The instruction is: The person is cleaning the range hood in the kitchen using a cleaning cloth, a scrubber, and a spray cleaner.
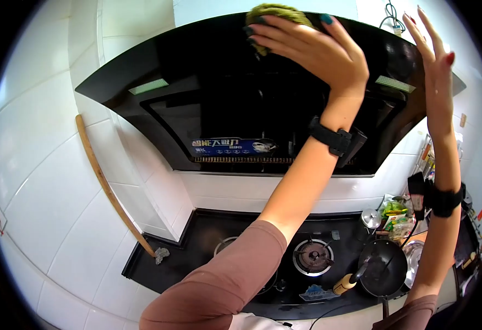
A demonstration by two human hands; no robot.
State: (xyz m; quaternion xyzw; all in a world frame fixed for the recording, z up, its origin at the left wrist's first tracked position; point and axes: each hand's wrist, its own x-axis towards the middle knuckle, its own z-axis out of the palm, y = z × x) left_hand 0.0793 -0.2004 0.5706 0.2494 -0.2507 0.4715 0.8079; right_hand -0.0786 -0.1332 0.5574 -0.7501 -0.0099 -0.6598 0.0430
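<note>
My left hand [315,53] is raised to the top of a black range hood [224,53]. Its fingers press a green cloth [282,14] against the hood's glossy front panel, near the upper edge. On the right, my right hand [437,78] is held up with its fingers apart and nothing in it. It overlaps the hood's right end; whether it touches the panel I cannot tell. A blue label [235,147] with writing is on the lower part of the hood. Both wrists wear black straps with small devices.
Below is a black gas cooktop [315,225] with a burner [313,256]. A black wok [383,268], a lidded pot [371,218] and food packets [395,214] stand at right. A wooden stick [109,185] leans against the tiled wall [51,165] at left.
</note>
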